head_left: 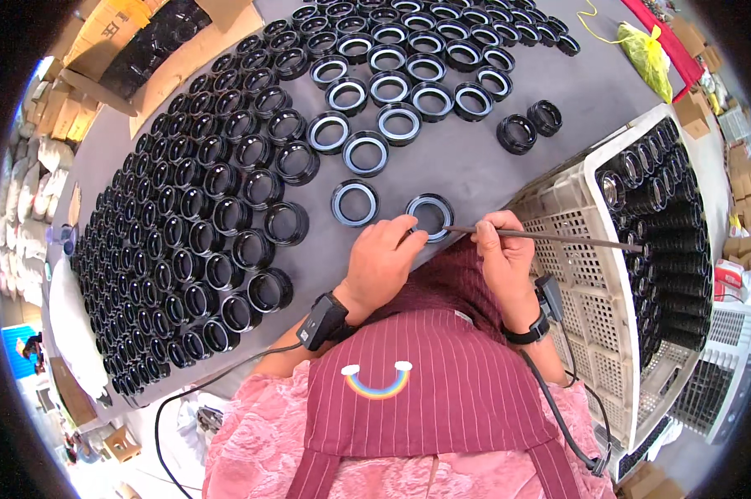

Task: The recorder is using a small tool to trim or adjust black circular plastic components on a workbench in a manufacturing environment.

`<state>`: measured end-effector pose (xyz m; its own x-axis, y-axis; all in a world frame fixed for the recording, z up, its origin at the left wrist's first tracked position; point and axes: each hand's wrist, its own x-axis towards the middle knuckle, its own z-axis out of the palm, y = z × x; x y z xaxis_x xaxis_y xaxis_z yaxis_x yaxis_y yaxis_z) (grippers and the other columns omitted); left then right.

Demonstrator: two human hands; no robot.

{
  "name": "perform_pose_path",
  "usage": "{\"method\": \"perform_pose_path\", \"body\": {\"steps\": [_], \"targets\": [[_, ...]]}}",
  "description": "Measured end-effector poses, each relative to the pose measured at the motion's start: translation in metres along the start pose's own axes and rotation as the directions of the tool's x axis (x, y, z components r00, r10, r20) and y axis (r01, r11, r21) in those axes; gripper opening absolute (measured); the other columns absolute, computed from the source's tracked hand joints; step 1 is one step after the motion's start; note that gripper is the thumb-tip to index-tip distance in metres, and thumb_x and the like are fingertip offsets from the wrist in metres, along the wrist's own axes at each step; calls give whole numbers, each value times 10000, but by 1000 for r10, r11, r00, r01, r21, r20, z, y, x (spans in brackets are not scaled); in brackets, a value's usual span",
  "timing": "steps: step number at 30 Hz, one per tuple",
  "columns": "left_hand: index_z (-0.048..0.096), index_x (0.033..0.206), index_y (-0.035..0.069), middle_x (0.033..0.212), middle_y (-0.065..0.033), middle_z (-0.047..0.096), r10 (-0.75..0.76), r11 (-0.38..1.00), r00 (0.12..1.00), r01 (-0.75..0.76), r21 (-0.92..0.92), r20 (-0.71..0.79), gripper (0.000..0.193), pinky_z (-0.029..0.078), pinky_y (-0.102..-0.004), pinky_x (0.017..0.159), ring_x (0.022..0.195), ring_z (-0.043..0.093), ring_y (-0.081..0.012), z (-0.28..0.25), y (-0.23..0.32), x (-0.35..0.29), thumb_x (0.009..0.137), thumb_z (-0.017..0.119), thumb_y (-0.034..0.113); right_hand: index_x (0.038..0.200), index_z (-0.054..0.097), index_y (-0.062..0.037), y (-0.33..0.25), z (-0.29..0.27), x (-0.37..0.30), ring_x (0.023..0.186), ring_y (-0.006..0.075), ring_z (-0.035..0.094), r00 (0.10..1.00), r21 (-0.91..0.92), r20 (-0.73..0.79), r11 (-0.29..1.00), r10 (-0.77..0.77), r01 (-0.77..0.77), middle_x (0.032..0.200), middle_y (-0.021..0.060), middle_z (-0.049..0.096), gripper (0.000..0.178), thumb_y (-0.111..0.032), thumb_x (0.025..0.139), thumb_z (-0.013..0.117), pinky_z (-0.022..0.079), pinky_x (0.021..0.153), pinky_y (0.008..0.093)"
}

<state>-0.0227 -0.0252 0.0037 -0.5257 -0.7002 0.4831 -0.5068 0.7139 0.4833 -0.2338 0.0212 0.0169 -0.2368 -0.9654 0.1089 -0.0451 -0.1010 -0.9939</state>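
Observation:
My left hand [384, 256] pinches the near left rim of a round black ring [429, 198] with a pale bluish-white inner band, which lies at the table's near edge. Between the fingers and thumb of my right hand [504, 254] is a thin brown stick [575, 240]. Its tip meets the right side of that ring's inner rim, and its other end reaches out over the crate. Whether the tip carries bristles is too small to tell. Just left of this ring lies another pale-banded ring [355, 203], apart from my hand.
Rows of plain black rings [263, 190] cover the table's left side, with more pale-banded rings [390, 88] farther back. Two black rings [518, 133] sit apart at the right. A beige plastic crate [579, 266] of black rings stands close by my right arm. An open cardboard box [172, 75] is far left.

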Motion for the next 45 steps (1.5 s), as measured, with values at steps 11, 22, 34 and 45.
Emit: {"method": "perform_pose_path", "body": {"steps": [11, 22, 34, 45], "targets": [[697, 1007, 37, 1095, -152, 635, 16, 996, 1000, -17, -84, -16, 229, 524, -407, 803, 945, 638, -326, -1, -4, 3, 785, 655, 3, 1039, 700, -11, -4, 24, 15, 866, 266, 697, 955, -408, 84, 864, -285, 294, 964, 140, 717, 117, -65, 944, 660, 545, 764, 338], [624, 996, 34, 1147, -164, 623, -55, 987, 997, 47, -151, -53, 177, 524, -413, 829, 1002, 639, -335, 9, -5, -1, 825, 649, 75, 989, 704, -9, 9, 20, 23, 819, 143, 658, 966, -98, 257, 994, -23, 49, 904, 92, 718, 134, -115, 979, 622, 521, 729, 288], [637, 988, 36, 1078, -138, 626, 38, 999, 999, -39, -25, -5, 224, 527, -415, 820, 970, 632, -335, 5, -6, 5, 778, 713, 50, 849, 649, -24, -28, 5, 50, 653, 352, 637, 925, -504, 380, 834, -20, 225, 716, 173, 640, 230, -227, 953, 624, 495, 609, 419], [629, 970, 46, 1060, -124, 616, 58, 996, 998, -57, -67, 15, 183, 515, -420, 816, 958, 623, -331, 4, -11, 6, 800, 694, 70, 907, 665, -57, -29, 16, 49, 746, 355, 647, 914, -651, 317, 643, -253, 404, 842, 132, 669, 120, -176, 923, 666, 505, 633, 430]]}}
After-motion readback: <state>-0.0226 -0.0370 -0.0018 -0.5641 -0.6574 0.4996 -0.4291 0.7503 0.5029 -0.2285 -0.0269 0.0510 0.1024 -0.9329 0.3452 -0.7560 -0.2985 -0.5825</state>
